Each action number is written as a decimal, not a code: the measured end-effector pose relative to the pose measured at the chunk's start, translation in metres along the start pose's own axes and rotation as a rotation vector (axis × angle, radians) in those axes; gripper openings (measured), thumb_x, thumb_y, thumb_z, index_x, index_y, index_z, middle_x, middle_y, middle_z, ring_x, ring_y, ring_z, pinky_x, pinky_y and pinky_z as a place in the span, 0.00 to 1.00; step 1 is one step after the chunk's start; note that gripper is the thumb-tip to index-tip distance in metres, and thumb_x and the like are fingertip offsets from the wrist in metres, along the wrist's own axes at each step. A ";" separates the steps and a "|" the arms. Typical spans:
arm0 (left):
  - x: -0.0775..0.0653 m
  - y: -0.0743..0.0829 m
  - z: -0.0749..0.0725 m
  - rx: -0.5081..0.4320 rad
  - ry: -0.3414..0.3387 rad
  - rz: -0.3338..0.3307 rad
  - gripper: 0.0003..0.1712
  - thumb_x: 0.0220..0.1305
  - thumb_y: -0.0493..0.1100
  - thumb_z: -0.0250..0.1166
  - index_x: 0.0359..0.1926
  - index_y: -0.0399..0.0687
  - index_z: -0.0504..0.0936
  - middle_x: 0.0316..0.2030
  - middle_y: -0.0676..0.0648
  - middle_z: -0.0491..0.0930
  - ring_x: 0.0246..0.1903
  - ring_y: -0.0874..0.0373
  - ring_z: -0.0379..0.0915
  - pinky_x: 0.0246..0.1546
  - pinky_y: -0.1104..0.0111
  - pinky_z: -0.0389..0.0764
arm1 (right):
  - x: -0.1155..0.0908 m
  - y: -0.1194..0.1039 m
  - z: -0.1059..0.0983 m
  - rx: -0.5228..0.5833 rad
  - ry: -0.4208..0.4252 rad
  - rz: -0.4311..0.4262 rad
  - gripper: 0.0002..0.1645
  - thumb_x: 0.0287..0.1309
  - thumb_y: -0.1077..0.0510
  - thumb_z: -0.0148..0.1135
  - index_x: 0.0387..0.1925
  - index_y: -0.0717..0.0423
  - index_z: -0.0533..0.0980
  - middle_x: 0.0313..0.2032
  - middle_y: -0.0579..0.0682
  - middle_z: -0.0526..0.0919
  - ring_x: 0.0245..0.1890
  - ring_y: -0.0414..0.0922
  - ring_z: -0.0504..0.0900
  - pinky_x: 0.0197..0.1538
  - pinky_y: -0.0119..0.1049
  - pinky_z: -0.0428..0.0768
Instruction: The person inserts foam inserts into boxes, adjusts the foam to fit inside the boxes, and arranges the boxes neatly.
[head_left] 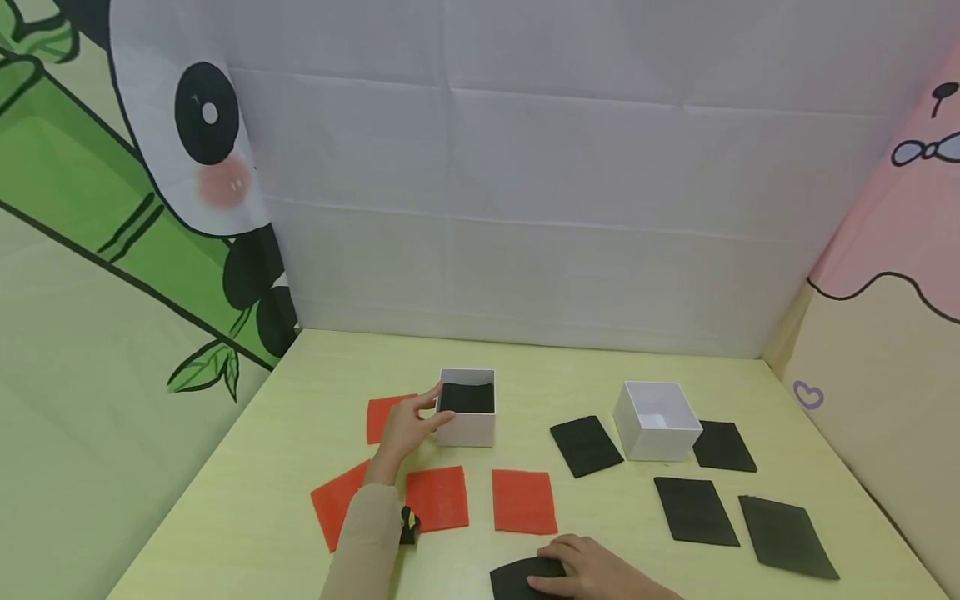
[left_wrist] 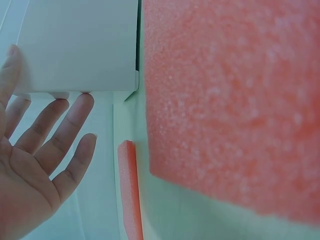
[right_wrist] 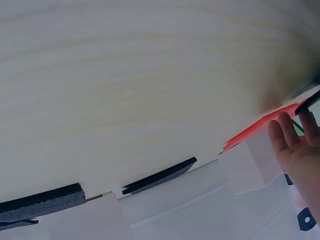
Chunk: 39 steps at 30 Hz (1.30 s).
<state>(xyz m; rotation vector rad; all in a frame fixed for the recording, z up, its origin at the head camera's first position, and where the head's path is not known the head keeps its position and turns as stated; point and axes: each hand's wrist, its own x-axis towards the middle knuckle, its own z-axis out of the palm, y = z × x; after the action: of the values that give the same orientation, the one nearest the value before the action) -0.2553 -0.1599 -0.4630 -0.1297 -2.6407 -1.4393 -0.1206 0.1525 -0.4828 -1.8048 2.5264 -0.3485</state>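
My left hand (head_left: 405,433) holds a white open-topped box (head_left: 467,431) at its left front corner, thumb on the front and fingers along the left side. A black foam sheet (head_left: 467,398) shows inside this box. In the left wrist view, fingertips touch the box wall (left_wrist: 80,45), close to a red foam sheet (left_wrist: 235,100). Near the front table edge, my right hand (head_left: 592,571) pinches another black foam sheet (head_left: 516,580), which bends slightly. In the right wrist view, the right hand (right_wrist: 302,155) has that sheet's dark edge at its fingertips.
A second white box (head_left: 658,433) stands at the right, with several black foam sheets (head_left: 696,511) lying around it. Several red foam sheets (head_left: 523,502) lie left and centre. A small black-and-yellow object (head_left: 409,527) is partly behind the left sleeve. A printed cloth wall (head_left: 562,208) bounds the table's back.
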 end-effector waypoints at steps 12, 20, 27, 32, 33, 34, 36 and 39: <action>0.000 0.001 0.000 0.001 0.012 0.016 0.36 0.47 0.51 0.69 0.59 0.53 0.70 0.48 0.39 0.75 0.31 0.56 0.75 0.21 0.69 0.63 | -0.003 0.007 -0.008 0.142 0.018 0.115 0.36 0.51 0.38 0.57 0.60 0.47 0.66 0.54 0.50 0.70 0.43 0.38 0.70 0.43 0.27 0.71; 0.001 0.000 0.000 -0.003 0.009 0.018 0.36 0.47 0.51 0.69 0.59 0.54 0.69 0.48 0.39 0.75 0.36 0.51 0.75 0.21 0.69 0.63 | -0.009 0.007 -0.020 0.585 0.083 0.328 0.37 0.49 0.45 0.64 0.61 0.49 0.65 0.60 0.54 0.58 0.51 0.43 0.66 0.45 0.34 0.73; 0.001 0.000 -0.001 -0.018 0.002 0.006 0.37 0.47 0.53 0.69 0.60 0.54 0.69 0.49 0.39 0.75 0.44 0.47 0.71 0.25 0.68 0.65 | -0.008 0.018 -0.018 0.612 0.300 0.282 0.25 0.45 0.68 0.64 0.49 0.68 0.73 0.52 0.64 0.63 0.31 0.37 0.71 0.32 0.28 0.74; 0.001 0.000 0.000 -0.013 0.002 0.012 0.37 0.47 0.52 0.69 0.60 0.54 0.69 0.49 0.40 0.75 0.44 0.48 0.71 0.25 0.68 0.65 | -0.009 0.024 -0.015 0.753 0.343 0.278 0.25 0.46 0.72 0.60 0.50 0.75 0.69 0.50 0.72 0.63 0.28 0.37 0.73 0.32 0.30 0.75; 0.001 -0.001 0.000 -0.012 0.002 0.013 0.37 0.47 0.52 0.69 0.60 0.54 0.69 0.49 0.40 0.75 0.44 0.48 0.71 0.25 0.68 0.65 | -0.010 0.026 -0.014 0.804 0.349 0.279 0.26 0.47 0.72 0.59 0.51 0.76 0.68 0.50 0.72 0.63 0.29 0.38 0.73 0.33 0.30 0.75; 0.001 0.000 0.000 -0.012 0.002 0.014 0.36 0.47 0.52 0.69 0.60 0.54 0.69 0.49 0.40 0.75 0.44 0.48 0.71 0.25 0.68 0.65 | -0.010 0.028 -0.013 0.858 0.355 0.282 0.26 0.47 0.73 0.59 0.51 0.77 0.67 0.49 0.72 0.64 0.30 0.38 0.73 0.33 0.30 0.75; 0.000 -0.001 0.000 -0.015 0.003 0.018 0.36 0.47 0.51 0.69 0.59 0.54 0.69 0.49 0.39 0.75 0.44 0.48 0.71 0.24 0.68 0.65 | -0.012 0.030 -0.012 0.962 0.364 0.301 0.26 0.49 0.72 0.57 0.52 0.77 0.66 0.47 0.66 0.68 0.31 0.37 0.71 0.34 0.29 0.74; 0.000 -0.001 0.000 -0.019 0.006 0.019 0.36 0.47 0.50 0.69 0.59 0.53 0.70 0.49 0.39 0.75 0.42 0.47 0.72 0.23 0.68 0.64 | -0.014 0.033 -0.012 1.106 0.378 0.334 0.25 0.51 0.72 0.55 0.53 0.72 0.67 0.47 0.55 0.73 0.32 0.35 0.70 0.34 0.27 0.72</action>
<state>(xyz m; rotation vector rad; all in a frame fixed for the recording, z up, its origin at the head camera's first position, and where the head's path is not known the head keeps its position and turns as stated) -0.2550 -0.1600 -0.4639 -0.1520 -2.6150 -1.4565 -0.1480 0.1775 -0.4790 -0.9122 1.9708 -1.7313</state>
